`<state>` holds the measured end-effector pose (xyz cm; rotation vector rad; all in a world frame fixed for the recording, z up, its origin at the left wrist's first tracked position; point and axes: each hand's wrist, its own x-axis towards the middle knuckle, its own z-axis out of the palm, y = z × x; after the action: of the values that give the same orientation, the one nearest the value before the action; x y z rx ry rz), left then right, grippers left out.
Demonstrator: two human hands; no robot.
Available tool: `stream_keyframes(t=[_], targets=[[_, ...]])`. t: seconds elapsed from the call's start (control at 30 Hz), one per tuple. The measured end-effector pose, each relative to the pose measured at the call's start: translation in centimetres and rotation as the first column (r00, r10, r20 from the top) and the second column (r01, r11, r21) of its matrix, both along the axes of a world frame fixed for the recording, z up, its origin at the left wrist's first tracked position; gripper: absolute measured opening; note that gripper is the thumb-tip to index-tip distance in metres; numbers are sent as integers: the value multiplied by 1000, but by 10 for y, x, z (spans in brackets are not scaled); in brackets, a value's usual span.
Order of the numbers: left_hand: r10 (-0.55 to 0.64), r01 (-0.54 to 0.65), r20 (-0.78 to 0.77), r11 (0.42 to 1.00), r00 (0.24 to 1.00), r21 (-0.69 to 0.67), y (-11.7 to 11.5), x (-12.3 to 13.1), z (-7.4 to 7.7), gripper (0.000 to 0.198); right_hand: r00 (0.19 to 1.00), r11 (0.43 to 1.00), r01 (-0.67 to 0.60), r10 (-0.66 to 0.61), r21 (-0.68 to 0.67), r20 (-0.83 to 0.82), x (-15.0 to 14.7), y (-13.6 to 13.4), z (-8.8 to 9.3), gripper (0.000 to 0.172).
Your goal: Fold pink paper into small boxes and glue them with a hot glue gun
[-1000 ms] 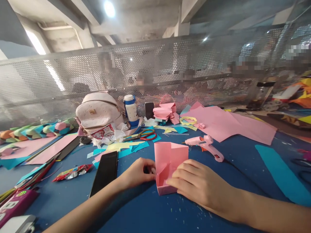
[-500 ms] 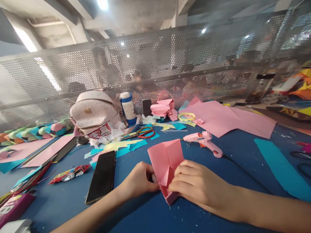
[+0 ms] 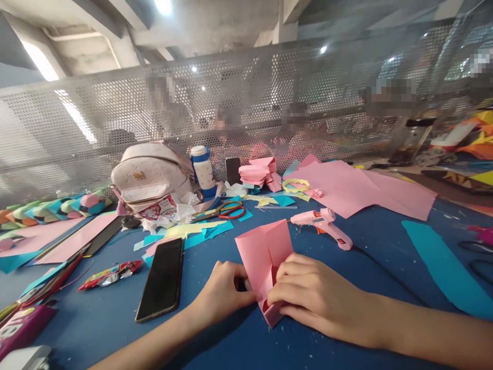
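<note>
Between my hands a folded pink paper box (image 3: 258,252) stands on the blue table, its near corner toward me and its far flaps upright. My left hand (image 3: 225,288) grips its left side with the thumb in front; the other fingers are partly hidden behind the paper. Curled over the right wall, my right hand (image 3: 311,293) pinches the paper near the bottom corner, fingertips inside the fold. Just beyond the box on the right lies a pink glue gun (image 3: 323,223), its cord trailing behind my right wrist. A black phone (image 3: 164,277) lies left of my left hand.
Scissors (image 3: 221,211) and paper scraps lie beyond the phone. At the back stand a pale backpack (image 3: 150,174), a bottle (image 3: 203,172) and pink paper pieces (image 3: 258,172). Large pink sheets (image 3: 346,185) and a blue strip (image 3: 442,267) lie right. A perforated metal screen (image 3: 239,92) closes the back.
The left wall of the paper box has folded inward, narrowing its opening. My left hand has shifted slightly right along with it, while my right hand keeps nearly the same place.
</note>
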<state>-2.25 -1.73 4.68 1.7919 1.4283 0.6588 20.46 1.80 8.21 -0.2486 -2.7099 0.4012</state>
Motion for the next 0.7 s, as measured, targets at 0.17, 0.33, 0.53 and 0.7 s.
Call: stream_keyframes(t=[0.17,0.33,0.53,0.7], targets=[[49,-49,26,999,998,-17,-1,1,-2,18,998,998,59,-58,34,-13,2,-1,1,7],[54,-39,-147,994,988,104,-5,4,4,16,995,994,100,-100,32,3,2,-2,2,7],[101,-69,-180,983,978,173,-8,12,2,19,994,994,109,-109,-7,34,2,-2,3,11],[53,-12,-178,975,983,223,-9,12,1,13,992,994,107,-106,-14,62,3,1,5,5]])
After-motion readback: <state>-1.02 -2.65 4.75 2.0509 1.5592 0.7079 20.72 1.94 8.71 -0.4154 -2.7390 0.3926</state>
